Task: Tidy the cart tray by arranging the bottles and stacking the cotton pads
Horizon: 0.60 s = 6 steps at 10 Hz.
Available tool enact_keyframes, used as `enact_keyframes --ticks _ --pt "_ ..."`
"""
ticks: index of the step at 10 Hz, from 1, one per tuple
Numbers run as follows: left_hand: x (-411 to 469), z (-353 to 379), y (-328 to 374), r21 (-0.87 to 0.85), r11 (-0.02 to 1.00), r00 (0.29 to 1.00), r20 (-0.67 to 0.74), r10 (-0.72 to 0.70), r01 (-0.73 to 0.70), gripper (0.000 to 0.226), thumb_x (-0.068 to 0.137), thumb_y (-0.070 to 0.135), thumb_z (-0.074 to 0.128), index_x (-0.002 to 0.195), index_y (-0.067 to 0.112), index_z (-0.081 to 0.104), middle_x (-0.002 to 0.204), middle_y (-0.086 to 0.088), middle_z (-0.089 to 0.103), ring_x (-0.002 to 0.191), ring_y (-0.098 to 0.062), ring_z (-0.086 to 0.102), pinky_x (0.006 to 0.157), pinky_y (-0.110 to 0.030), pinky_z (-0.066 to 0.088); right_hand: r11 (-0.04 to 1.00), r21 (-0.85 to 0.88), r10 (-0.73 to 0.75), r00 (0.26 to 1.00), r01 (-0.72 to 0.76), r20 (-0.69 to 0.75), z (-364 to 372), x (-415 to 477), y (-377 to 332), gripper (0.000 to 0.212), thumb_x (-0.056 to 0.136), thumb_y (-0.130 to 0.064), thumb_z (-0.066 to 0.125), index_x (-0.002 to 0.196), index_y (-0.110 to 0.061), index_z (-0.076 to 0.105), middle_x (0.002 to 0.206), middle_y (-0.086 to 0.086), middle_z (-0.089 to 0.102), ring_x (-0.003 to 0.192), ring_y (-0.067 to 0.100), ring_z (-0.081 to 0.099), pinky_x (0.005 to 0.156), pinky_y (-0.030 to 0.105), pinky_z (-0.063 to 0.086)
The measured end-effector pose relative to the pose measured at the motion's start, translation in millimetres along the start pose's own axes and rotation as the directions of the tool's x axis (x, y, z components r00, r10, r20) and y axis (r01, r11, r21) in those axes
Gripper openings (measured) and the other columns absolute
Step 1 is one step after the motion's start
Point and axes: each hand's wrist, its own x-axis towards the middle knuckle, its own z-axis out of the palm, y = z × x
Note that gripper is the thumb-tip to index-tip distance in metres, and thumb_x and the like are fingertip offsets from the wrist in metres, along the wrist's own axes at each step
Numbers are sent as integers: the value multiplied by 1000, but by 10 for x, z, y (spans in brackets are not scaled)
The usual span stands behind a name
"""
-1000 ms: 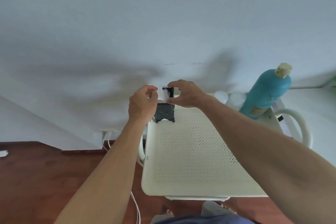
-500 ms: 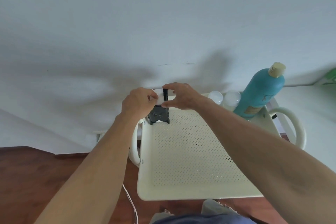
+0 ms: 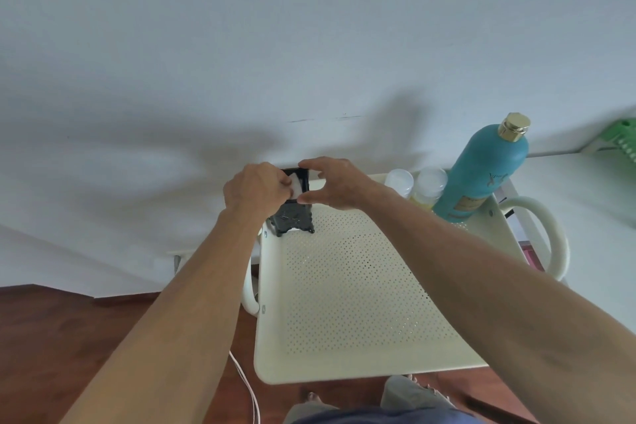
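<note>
1. Cotton pad (image 3: 296,185): pinched in left hand (image 3: 256,190) fingers, right over the black holder (image 3: 292,213) in the tray's (image 3: 344,368) far-left corner.
2. Right hand (image 3: 335,184): fingers clasp the holder's top, likely steadying it for stacking.
3. Bottles: teal bottle (image 3: 481,172) and two small ones grouped far-right, freeing the middle.

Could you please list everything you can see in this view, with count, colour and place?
cart tray: one, cream, perforated, centre
black holder: one, black, tray's far-left corner
cotton pad: at least one, white, at the holder's top, between both hands
teal bottle: one, teal with gold cap, upright, tray's far-right corner
small bottles: two, clear with pale caps, beside the teal bottle
cart handle: one, cream, right of tray
cable: white, on the wooden floor
green object: one, far right edge
left hand: grip on the pad
right hand: at the holder
</note>
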Motion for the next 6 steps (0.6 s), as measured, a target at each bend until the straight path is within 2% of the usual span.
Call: enact_keyframes --ticks 1,3,5,6 --pt "4 25 -12 -1 1000 1000 -1 7 -7 24 81 37 67 104 39 70 99 -1 70 91 -28 64 68 -30 42 1000 7 5 1000 -5 3 3 -19 -8 73 78 -39 74 142 -26 41 146 -1 46 132 20 42 108 39 37" --pt "-84 12 -45 -49 996 986 -153 61 -69 19 85 33 61 99 34 74 94 -1 72 87 -29 64 63 -29 43 997 -70 -7 1000 7 0 -16 -65 -56 71 84 -40 67 145 -25 35 147 1 40 136 22 34 109 37 31" --pt "-226 -62 -7 -100 990 958 -276 72 -104 22 86 33 59 103 30 72 97 4 73 93 -24 65 74 -37 54 997 -78 -4 1000 2 -28 -97 -227 -44 70 86 -40 64 146 -27 32 147 1 41 137 23 34 111 40 31" --pt "-333 -30 85 -166 973 941 -323 97 -158 22 86 34 59 103 29 71 94 5 72 91 -23 64 72 -35 52 996 -91 5 998 -12 -70 -122 -331 42 67 86 -41 63 145 -27 34 146 2 43 135 24 36 109 39 32"
